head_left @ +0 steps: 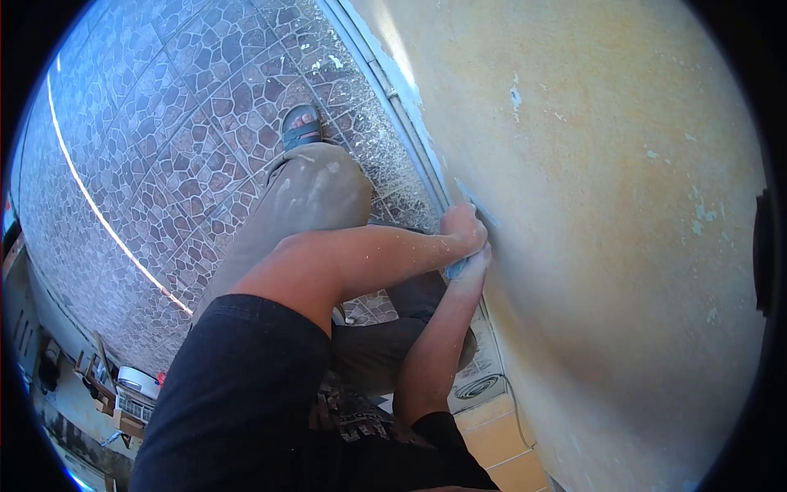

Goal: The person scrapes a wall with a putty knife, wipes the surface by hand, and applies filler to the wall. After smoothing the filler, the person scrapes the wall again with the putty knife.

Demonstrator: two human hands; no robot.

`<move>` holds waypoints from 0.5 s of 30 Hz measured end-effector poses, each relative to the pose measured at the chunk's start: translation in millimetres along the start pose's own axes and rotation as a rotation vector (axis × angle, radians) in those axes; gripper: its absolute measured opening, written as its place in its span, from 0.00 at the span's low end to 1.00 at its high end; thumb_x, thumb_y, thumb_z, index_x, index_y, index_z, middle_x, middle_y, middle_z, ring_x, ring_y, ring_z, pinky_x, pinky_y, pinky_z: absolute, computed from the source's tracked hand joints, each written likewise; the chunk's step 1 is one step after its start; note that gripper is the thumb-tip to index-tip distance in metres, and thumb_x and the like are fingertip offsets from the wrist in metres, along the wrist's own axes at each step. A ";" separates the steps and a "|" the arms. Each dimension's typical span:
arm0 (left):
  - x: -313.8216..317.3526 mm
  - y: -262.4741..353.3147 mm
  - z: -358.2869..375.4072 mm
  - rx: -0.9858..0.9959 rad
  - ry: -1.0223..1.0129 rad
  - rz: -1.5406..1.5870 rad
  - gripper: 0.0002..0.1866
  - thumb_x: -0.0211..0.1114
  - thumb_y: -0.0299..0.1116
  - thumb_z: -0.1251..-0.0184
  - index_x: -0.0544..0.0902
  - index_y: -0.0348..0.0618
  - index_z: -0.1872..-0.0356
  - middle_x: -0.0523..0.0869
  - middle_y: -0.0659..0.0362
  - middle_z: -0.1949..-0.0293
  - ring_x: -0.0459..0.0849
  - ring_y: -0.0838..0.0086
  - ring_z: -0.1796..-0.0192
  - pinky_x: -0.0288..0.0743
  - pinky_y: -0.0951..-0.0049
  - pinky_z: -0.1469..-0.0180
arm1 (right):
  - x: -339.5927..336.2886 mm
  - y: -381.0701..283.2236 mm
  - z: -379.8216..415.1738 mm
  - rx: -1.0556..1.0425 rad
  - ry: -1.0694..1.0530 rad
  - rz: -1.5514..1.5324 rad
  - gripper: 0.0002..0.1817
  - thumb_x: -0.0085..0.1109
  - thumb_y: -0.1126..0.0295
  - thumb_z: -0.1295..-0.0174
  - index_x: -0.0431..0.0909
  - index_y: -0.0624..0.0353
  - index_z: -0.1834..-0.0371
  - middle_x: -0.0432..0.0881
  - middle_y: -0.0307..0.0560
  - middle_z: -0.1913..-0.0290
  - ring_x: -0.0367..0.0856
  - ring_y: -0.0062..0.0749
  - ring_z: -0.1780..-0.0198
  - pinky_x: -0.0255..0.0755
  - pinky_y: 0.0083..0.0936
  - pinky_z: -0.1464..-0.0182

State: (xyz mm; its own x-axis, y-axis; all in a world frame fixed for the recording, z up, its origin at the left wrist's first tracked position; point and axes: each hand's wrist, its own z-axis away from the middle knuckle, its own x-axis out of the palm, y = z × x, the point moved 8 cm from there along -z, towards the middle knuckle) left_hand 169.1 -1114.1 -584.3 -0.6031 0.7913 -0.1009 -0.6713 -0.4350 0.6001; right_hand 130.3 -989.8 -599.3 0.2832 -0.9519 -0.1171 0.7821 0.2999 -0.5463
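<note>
My left hand (463,228) is closed in a fist low against the yellowish painted wall (607,189), with that arm crossing over my raised knee. Just below it, my right hand (477,264), pale with dust, is pressed close to the left one, its fingers mostly hidden. A blue thing (456,269) pokes out beside the hands, like the end of a tool's handle; the rest is covered, and I cannot tell its exact kind. Near the knuckles the wall has a bluish scraped strip (475,201) where paint is off.
Grey pipes (385,86) run along the wall's foot. White paint flakes (385,164) litter the stone-patterned tiles (197,115). My sandalled foot (302,127) stands there. A coiled cable (478,386) lies near the wall. Boxes and a white container (138,381) stand at the lower left.
</note>
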 end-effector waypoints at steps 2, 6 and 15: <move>-4.6 7.4 14.2 -0.046 -0.021 0.008 0.16 0.56 0.28 0.45 0.84 0.35 0.57 0.85 0.39 0.60 0.83 0.45 0.51 0.75 0.54 0.44 | -5.6 -1.2 3.1 0.008 -0.059 -0.063 0.24 0.40 0.54 0.29 0.74 0.62 0.44 0.80 0.51 0.51 0.80 0.41 0.50 0.74 0.34 0.46; -2.2 13.4 18.9 0.007 -0.008 0.010 0.15 0.56 0.28 0.45 0.85 0.34 0.59 0.85 0.39 0.59 0.83 0.45 0.51 0.75 0.55 0.43 | -0.3 1.4 11.4 0.031 -0.226 -0.206 0.23 0.39 0.56 0.29 0.72 0.61 0.43 0.79 0.51 0.49 0.79 0.40 0.48 0.73 0.34 0.45; 6.4 -4.5 6.1 -0.056 0.058 0.041 0.17 0.56 0.27 0.45 0.85 0.35 0.56 0.84 0.38 0.57 0.82 0.46 0.50 0.73 0.56 0.41 | -12.9 14.4 -10.0 0.078 -0.173 -0.102 0.24 0.42 0.51 0.30 0.73 0.57 0.44 0.79 0.51 0.48 0.77 0.39 0.45 0.70 0.35 0.40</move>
State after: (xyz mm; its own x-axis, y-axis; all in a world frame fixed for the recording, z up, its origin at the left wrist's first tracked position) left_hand 170.9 -1104.4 -582.8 -0.6535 0.7468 -0.1233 -0.6673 -0.4916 0.5595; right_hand 132.4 -973.9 -613.9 0.2860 -0.9546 0.0830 0.8502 0.2129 -0.4815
